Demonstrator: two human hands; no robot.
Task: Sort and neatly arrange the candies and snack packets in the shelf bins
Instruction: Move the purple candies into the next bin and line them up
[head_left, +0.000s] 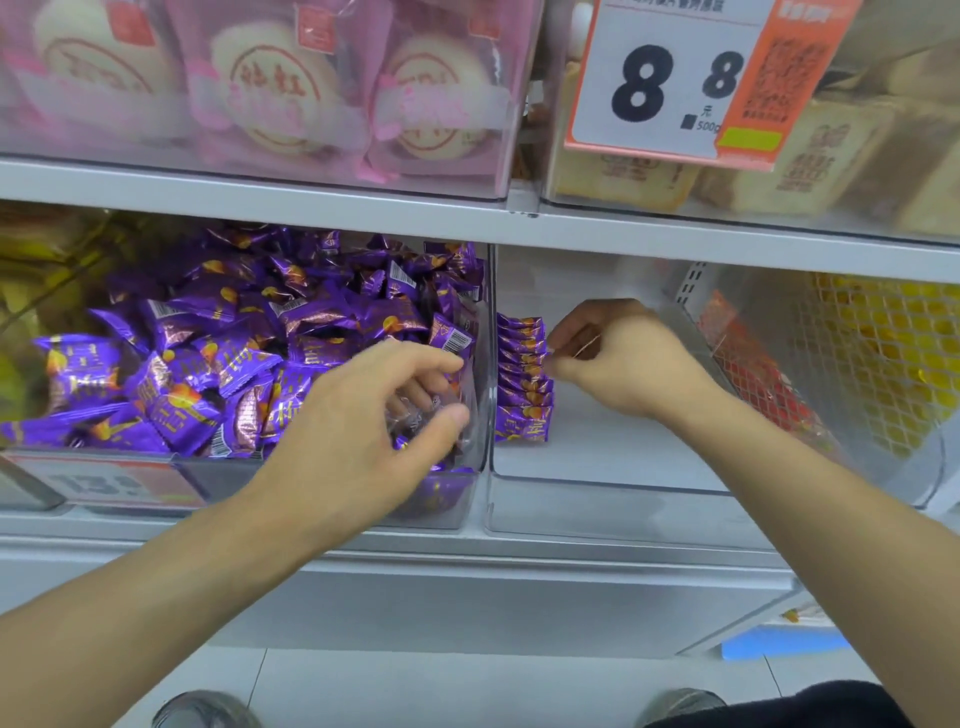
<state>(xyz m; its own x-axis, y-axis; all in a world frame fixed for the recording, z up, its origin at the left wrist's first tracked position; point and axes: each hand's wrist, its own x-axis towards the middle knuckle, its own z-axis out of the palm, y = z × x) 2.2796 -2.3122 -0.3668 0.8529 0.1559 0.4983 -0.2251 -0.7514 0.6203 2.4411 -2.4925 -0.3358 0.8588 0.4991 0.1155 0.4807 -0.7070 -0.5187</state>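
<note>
Our left hand (374, 415) curls its fingers (441, 366) around a packet in the loose purple candies (218, 358); our right hand (618, 358) pinches the neat row (522, 382) just rightward in the clear bin (597, 480), running front to back.

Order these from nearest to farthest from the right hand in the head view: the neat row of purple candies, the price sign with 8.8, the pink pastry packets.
1. The neat row of purple candies: just left of the right hand, at its fingertips, in the clear bin.
2. The price sign: above the hand, on the upper shelf.
3. The pink pastry packets: upper shelf, far to the left.
</note>
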